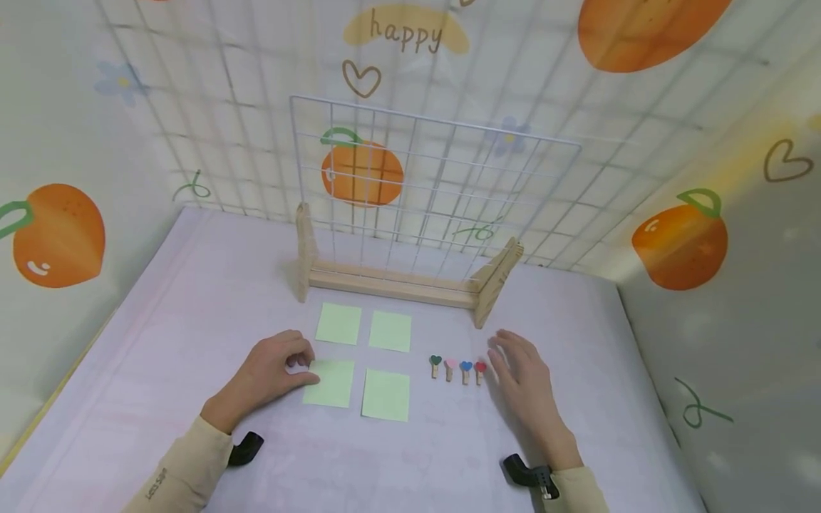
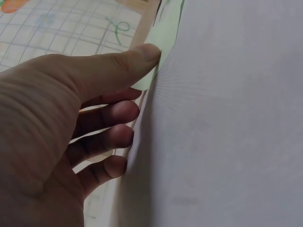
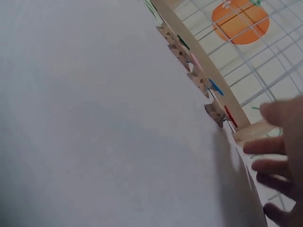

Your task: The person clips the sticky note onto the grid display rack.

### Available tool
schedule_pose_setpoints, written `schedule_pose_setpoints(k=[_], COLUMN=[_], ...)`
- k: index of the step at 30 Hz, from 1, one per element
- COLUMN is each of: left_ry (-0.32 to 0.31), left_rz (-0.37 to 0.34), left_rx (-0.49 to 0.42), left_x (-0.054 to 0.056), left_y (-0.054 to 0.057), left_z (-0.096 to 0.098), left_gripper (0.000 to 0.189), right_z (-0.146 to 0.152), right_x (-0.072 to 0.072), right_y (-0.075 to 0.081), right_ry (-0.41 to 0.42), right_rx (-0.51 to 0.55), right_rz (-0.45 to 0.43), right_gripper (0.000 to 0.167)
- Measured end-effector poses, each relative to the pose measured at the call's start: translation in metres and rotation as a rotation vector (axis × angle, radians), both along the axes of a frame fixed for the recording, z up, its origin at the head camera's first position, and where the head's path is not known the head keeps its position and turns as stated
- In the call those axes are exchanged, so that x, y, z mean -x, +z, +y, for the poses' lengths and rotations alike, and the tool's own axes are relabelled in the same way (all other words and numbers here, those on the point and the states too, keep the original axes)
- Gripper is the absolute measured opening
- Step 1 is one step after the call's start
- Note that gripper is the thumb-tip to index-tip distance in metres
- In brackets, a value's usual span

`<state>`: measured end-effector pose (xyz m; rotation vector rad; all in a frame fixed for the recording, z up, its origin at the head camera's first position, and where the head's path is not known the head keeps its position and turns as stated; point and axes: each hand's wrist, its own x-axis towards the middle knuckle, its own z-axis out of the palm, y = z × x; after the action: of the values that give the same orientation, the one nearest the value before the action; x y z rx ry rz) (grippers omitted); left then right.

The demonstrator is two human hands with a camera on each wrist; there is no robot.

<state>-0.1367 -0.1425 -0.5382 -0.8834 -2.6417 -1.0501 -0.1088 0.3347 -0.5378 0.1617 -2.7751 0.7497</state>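
Observation:
My left hand (image 1: 272, 367) is at the left edge of the near-left pale green sticky note (image 1: 333, 388). In the left wrist view the thumb (image 2: 150, 52) lies over this note, with the other fingers loosely bent beside it. Other green notes, one near-right (image 1: 386, 395), one far-left (image 1: 338, 323) and one far-right (image 1: 390, 331), lie flat around it. My right hand (image 1: 522, 374) rests by a row of small wooden clothespins with heart tops: green (image 1: 435, 367), pink (image 1: 450, 370), blue (image 1: 466, 372) and red (image 1: 479, 372). It holds nothing, its fingers relaxed beside the red one.
Behind the notes stands a white wire grid (image 1: 436, 189) in a wooden base (image 1: 391, 286) with two angled side feet. The white table (image 1: 308, 463) is bordered by a back wall with orange-fruit prints (image 1: 362, 173) and side walls. Both wrists wear black camera mounts (image 1: 526, 472).

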Motion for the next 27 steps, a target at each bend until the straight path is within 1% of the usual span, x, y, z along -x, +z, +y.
schedule_pose_setpoints(k=[2,5,9,13,21,27], left_ry=[-0.001,-0.005,-0.013,-0.006,0.003,0.006], left_rz=[-0.016,-0.05,-0.093,-0.129,-0.156,-0.197], left_rx=[-0.012,-0.034,-0.069,-0.085,-0.109,-0.144], left_x=[0.0013,0.0027,0.0032,0.0026,0.0016,0.0014], left_y=[-0.0013,-0.0029,-0.0043,-0.0035,-0.0017,-0.0039], left_z=[-0.0006,-0.001,-0.0009,-0.0004,0.0008,0.0011], left_gripper=[0.032,0.03,0.028,0.026,0.026,0.026], right_z=[-0.0003,-0.0009,-0.0009,0.0011,0.0051,0.0056], right_x=[0.0009,0.0005,-0.0006,-0.0008,-0.0017,-0.0007], right_y=[0.0008,0.0021,0.0039,0.004,0.0059,0.0063], right_ry=[0.025,0.041,0.036,0.039,0.043,0.079], right_rx=[0.052,0.086,0.072,0.071,0.12,0.131], right_rz=[0.018,0.008,-0.022,-0.02,-0.041,-0.036], right_gripper=[0.031,0.028,0.03,0.03,0.031,0.029])
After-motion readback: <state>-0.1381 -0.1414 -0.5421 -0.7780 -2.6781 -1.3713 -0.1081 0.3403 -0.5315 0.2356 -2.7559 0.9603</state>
